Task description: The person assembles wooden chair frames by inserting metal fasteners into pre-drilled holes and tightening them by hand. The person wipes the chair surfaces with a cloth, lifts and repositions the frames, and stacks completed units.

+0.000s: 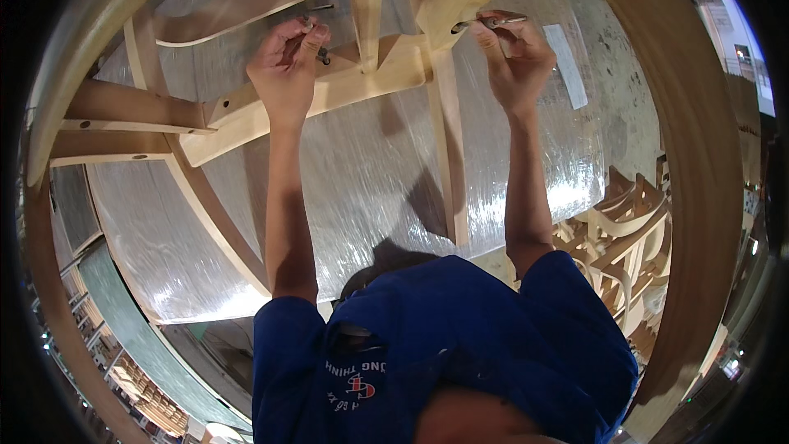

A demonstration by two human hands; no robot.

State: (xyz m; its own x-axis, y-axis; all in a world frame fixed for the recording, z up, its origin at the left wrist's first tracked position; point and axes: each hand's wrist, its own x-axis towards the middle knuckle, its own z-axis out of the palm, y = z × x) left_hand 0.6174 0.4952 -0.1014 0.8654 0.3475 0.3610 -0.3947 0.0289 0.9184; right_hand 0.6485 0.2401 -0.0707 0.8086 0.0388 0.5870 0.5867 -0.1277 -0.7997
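Note:
A pale wooden chair frame [329, 90] lies in front of me, its legs and rails crossing at joints. My left hand [288, 62] is closed around several small metal pieces that look like bolts [324, 57], just above the rail; their exact kind is partly hidden by the fingers. At the joint on the right, my right hand [519, 66] pinches a slim metal bolt or rod [493, 22]. Its inner end is at a dark hole [459, 27] in the wood; whether it has entered, I cannot tell.
Under the frame is a surface wrapped in clear plastic film [345, 181], with a white label strip [567, 66] on the right. A thick curved wooden piece [699, 156] arches along the right side. Several curved wooden parts [625, 238] are piled at the lower right.

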